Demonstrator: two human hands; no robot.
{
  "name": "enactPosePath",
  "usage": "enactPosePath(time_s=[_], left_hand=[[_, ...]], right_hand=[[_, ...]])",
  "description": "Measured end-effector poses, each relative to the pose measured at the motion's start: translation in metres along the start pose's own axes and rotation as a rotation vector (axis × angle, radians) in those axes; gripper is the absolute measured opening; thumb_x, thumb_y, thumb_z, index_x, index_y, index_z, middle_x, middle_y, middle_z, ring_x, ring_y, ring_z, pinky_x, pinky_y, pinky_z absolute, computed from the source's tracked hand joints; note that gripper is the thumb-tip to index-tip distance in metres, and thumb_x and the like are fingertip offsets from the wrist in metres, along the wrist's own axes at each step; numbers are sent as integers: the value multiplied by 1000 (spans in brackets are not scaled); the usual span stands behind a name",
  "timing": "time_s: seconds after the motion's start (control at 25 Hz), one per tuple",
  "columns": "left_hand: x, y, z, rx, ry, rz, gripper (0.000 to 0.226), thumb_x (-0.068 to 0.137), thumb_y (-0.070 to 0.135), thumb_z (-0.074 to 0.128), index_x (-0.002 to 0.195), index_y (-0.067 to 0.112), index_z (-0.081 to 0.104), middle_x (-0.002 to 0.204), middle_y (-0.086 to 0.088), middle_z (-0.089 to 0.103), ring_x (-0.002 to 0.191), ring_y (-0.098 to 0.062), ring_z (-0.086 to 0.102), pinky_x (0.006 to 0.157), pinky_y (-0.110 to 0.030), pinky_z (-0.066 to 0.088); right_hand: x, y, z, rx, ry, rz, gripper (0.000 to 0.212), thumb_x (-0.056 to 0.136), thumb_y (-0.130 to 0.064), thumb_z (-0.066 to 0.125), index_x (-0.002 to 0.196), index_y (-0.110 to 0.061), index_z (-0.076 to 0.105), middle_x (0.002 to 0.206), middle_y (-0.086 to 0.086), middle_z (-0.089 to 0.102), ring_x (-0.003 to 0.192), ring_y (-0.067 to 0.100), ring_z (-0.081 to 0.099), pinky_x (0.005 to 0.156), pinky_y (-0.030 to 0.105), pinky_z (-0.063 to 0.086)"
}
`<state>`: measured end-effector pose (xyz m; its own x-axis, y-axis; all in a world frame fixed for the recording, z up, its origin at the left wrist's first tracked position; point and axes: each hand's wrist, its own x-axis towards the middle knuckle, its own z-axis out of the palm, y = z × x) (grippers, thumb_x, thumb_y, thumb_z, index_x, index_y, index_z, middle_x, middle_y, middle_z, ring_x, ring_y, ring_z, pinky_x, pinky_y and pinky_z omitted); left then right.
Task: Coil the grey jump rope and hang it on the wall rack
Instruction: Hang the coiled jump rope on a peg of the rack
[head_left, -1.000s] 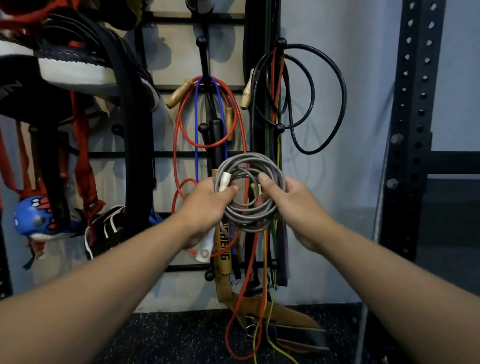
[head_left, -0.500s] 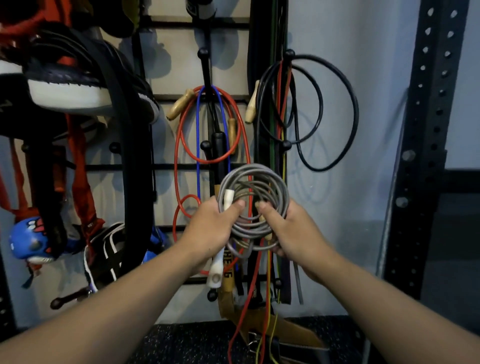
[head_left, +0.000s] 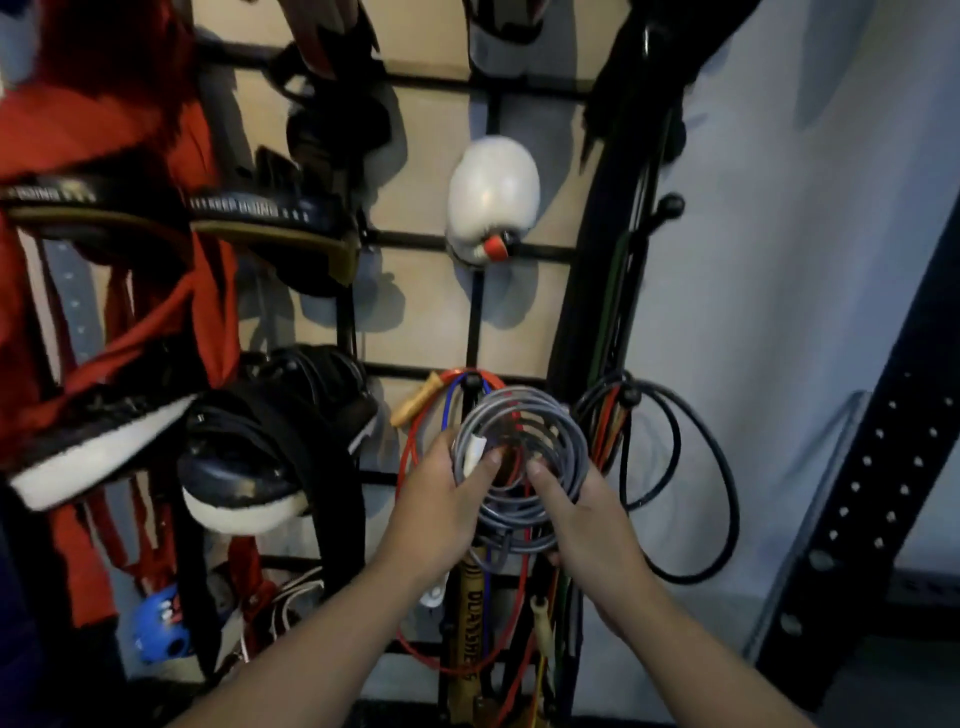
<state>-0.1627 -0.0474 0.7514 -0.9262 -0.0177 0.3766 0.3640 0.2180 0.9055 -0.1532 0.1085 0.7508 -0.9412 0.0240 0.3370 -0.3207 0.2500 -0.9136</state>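
Note:
The grey jump rope (head_left: 563, 441) is wound into a round coil, held up against the black wall rack (head_left: 410, 370). My left hand (head_left: 441, 499) grips the coil's left side, with a white handle (head_left: 474, 451) under the thumb. My right hand (head_left: 576, 512) holds the coil's lower right. The coil's top sits just below a black ball-tipped peg (head_left: 471, 382) that carries red and blue ropes. I cannot tell whether the coil touches the peg.
A black cable loop (head_left: 719, 483) hangs from a peg to the right. A white boxing glove (head_left: 491, 189) hangs above. Punch mitts (head_left: 244, 493) and red straps (head_left: 130, 332) crowd the left. A black perforated upright (head_left: 872, 499) stands at the right.
Both hands have lifted the coil higher along the rack, up to the peg with the red and blue ropes. The view has tilted upward, showing more of the rack's top.

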Motion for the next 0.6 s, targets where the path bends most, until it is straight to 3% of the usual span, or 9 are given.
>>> enactPosePath(time_s=[0.16,0.28,0.4,0.6], left_hand=[[29,51,-33,9,-14,-30,14,97,50,60,109,49,55,113,18,71,106,5,64,82,-5,47],[48,59,-47,21,-35,-3,25,95,56,52,112,41,60,113,11,72,104,6,64,84,-9,45],[75,47,-44,-2,-16,-20,16,103,44,49,113,39,61,109,15,70,103,10,63,85,-7,43],[126,9,-19,57,77,-57,19,105,38,49,114,23,56,98,14,64,98,-9,64,72,-3,41]], right_hand=[[29,-61,9,5,9,96,31,100,-47,56,127,-33,62,111,-2,73,88,9,62,75,31,47],[47,-74,14,-38,-9,105,33,99,-51,55,128,-37,61,115,-10,73,105,12,68,87,37,55],[76,-66,19,-59,-25,82,33,99,-50,55,128,-36,62,119,-16,71,113,3,65,97,29,51],[137,-22,19,-85,-48,90,27,101,-48,53,121,-33,65,116,-8,72,109,8,65,92,29,50]])
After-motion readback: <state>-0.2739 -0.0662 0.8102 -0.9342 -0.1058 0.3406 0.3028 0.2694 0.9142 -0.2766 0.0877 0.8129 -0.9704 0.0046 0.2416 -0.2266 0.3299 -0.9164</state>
